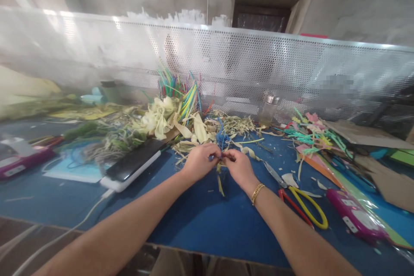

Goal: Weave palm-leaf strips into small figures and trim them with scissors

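Observation:
My left hand (pixel 201 161) and my right hand (pixel 238 167) meet over the middle of the table, fingertips pinched close together. Between them is a small bundle of blue yarn (pixel 222 138), its fuzzy blue part standing up above the fingers. A dry yellow-green strip (pixel 220 185) hangs below the fingertips. The exact spot where they grip is too small to make out. Pale dried husks (pixel 199 127) lie just beyond my left hand. Near my right forearm rest scissors (pixel 302 200) with one red and one yellow handle.
A phone (pixel 139 159) lies on a white power bank with a cable at left. Purple power strips (pixel 354 215) sit at both sides. Behind are colourful pipe cleaners (pixel 190 99), a glass jar (pixel 269 110), paper flowers (pixel 312 133) and a perforated metal screen (pixel 200 51).

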